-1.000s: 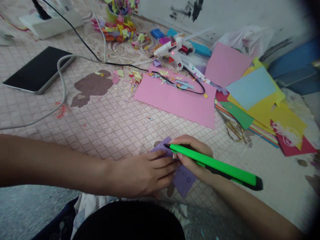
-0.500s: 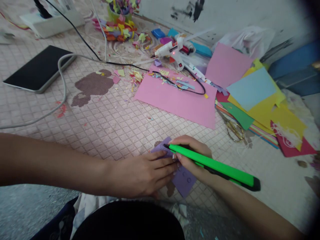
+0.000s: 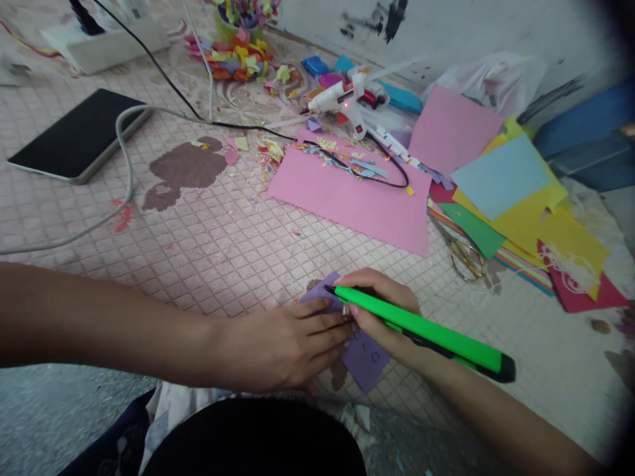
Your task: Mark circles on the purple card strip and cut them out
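Observation:
A strip of purple paper point(image 3: 366, 362) with small dark circles drawn on it lies at the near part of the table. My left hand point(image 3: 292, 344) rests flat across its middle, fingers stretched out and pressing it down. Over the strip's far end, my right hand point(image 3: 384, 304) is closed around a green pen point(image 3: 426, 325) with a black end. Its dark tip points left, at a circle near the paper's upper edge; whether it touches the paper is too fine to tell. The two hands meet over the strip and hide part of it.
Pink paper point(image 3: 347, 205) lies beyond my hands, with paper scraps and a white glue gun point(image 3: 342, 99) behind it. At right are gold-handled scissors point(image 3: 466, 259) and stacked coloured sheets point(image 3: 501, 175). A black tablet point(image 3: 74, 135), grey cable point(image 3: 129, 175) and power strip point(image 3: 94, 49) occupy the left.
The pen's rear end has dipped very slightly, while its tip stays at about the same spot. My left hand has not visibly moved.

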The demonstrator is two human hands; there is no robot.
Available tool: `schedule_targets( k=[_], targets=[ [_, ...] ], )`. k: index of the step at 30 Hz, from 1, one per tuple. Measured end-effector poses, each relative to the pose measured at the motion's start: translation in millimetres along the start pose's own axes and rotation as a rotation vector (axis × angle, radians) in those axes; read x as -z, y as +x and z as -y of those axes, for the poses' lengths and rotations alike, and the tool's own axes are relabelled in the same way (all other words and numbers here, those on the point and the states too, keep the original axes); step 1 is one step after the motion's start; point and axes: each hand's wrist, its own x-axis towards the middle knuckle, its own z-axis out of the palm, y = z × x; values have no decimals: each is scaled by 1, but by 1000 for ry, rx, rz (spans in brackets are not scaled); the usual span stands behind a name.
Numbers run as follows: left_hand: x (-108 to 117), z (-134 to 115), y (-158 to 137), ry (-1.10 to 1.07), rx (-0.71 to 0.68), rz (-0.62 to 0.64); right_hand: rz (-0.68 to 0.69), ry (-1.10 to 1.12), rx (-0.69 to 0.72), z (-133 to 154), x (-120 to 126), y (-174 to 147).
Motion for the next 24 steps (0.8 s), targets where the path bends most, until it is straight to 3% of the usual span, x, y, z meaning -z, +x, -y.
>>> schedule_targets(
  k=[10,17,24],
  targets=[
    [-1,-1,-1,23,-5,18,17,-23,-5,1,-1,0],
    [-4,-2,1,12,13,79,-107,4,-7,3,8,-5],
    [0,1,0,5,-10,-11,-46,77,-33,-2,3,-6]
  ],
)
